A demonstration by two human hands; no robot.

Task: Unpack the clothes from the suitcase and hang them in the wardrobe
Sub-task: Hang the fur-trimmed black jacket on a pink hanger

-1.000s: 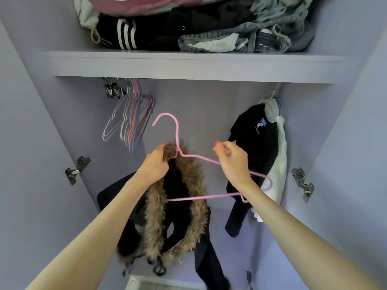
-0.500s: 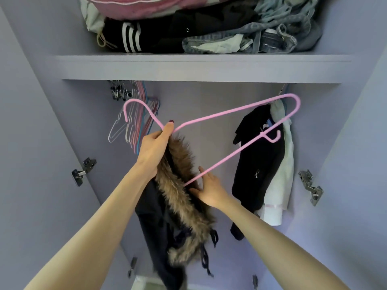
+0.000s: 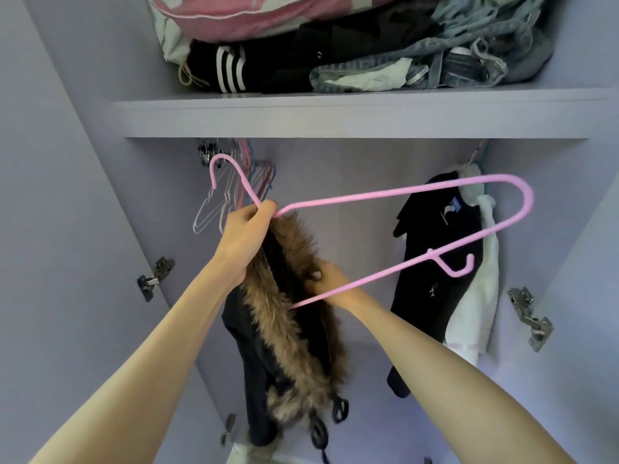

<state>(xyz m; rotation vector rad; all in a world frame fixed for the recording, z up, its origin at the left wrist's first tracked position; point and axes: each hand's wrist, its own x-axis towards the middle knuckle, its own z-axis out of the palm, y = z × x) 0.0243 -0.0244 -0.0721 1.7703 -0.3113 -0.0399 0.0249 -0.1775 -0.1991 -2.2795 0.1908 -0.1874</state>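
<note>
Spare hangers (image 3: 234, 192): bunched at the rail's left end, bare.
Left hand (image 3: 246, 241): I've got it clamped on the pink hanger (image 3: 402, 192) neck and the jacket (image 3: 288, 323) collar together.
Right hand (image 3: 335, 286): fingers curled into the jacket's fur, by the hanger's lower bar.
Hung clothes (image 3: 438, 262): at the rail's right end, done.
Progress: jacket not yet threaded on; I judge hooking on the rail is left.

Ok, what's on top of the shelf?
On the shelf: a pink bundle, a black garment with white stripes and crumpled denim. Whatever lies behind or beneath that pile is covered.
</note>
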